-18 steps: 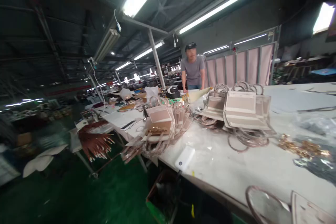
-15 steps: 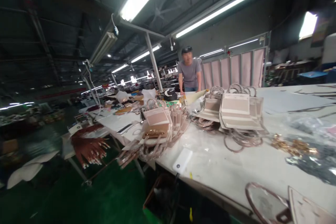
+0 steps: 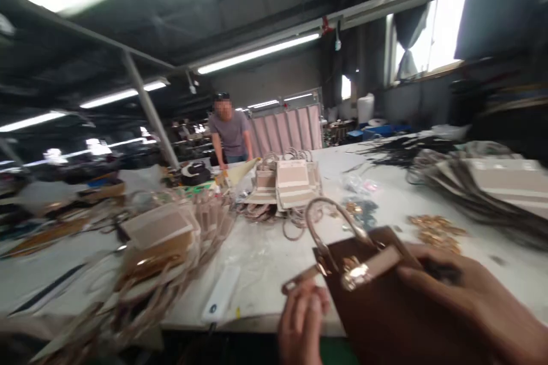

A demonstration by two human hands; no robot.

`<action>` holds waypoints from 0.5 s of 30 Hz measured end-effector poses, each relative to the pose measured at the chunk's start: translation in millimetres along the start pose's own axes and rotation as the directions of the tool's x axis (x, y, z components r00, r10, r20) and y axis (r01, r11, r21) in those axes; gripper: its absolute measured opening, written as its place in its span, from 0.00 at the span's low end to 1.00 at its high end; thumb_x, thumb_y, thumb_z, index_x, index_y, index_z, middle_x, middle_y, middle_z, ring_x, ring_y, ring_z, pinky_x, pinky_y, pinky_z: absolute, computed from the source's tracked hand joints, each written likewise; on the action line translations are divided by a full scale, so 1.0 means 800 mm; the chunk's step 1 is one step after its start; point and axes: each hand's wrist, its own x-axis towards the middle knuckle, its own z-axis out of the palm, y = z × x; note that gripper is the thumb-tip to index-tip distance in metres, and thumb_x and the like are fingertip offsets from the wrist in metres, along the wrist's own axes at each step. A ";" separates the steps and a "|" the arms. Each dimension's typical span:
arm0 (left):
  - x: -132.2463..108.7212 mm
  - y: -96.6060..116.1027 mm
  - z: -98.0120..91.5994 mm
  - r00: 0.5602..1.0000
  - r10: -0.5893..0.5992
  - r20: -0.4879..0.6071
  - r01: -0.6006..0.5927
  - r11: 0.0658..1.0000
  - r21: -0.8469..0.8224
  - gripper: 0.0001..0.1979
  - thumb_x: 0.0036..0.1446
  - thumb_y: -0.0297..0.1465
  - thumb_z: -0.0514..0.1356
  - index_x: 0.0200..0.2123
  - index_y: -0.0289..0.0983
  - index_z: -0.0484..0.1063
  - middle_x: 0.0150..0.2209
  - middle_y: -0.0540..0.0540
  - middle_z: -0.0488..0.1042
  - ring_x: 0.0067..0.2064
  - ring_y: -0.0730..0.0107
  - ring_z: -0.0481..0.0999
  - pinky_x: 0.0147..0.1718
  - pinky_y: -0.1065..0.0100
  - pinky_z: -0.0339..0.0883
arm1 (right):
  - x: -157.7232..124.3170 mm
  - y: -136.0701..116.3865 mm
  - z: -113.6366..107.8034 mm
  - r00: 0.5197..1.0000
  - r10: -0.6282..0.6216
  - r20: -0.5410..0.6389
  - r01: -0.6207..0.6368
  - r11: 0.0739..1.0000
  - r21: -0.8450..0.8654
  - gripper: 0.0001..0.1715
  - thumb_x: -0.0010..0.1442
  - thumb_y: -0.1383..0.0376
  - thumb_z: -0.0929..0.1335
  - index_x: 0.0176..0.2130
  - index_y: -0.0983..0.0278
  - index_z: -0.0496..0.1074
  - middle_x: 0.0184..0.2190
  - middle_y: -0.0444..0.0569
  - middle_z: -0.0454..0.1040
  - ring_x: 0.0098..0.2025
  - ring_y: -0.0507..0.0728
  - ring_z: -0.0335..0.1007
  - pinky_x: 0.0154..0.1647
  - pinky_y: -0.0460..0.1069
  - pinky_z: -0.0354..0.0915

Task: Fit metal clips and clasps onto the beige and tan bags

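Note:
A small brown handbag (image 3: 377, 302) with a round handle and a gold clasp (image 3: 354, 275) is raised over the near edge of the white table (image 3: 265, 256). My right hand (image 3: 466, 302) lies over the bag's right side, fingers curled on it. My left hand (image 3: 302, 325) is at the bottom, fingers pinched at the strap tab beside the clasp.
Piles of beige bags lie at the left (image 3: 166, 239), middle (image 3: 291, 185) and right (image 3: 488, 182). Gold fittings (image 3: 434, 231) are scattered on the table. A white flat device (image 3: 221, 293) lies near the edge. A person in a grey shirt (image 3: 229, 134) leans on the far side.
The view has swung right and down. Both my hands and the brown handbag have come into view; earlier neither hand showed.

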 end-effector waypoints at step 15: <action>0.071 0.059 0.026 0.993 0.045 0.107 -0.038 0.998 -0.058 0.34 0.50 0.51 0.75 0.55 0.39 0.78 0.52 0.41 0.82 0.63 0.45 0.76 0.66 0.52 0.68 | 0.057 -0.028 0.030 0.963 0.043 0.265 -0.126 0.944 0.305 0.39 0.50 0.43 0.83 0.53 0.62 0.81 0.43 0.53 0.84 0.42 0.65 0.81 0.41 0.54 0.76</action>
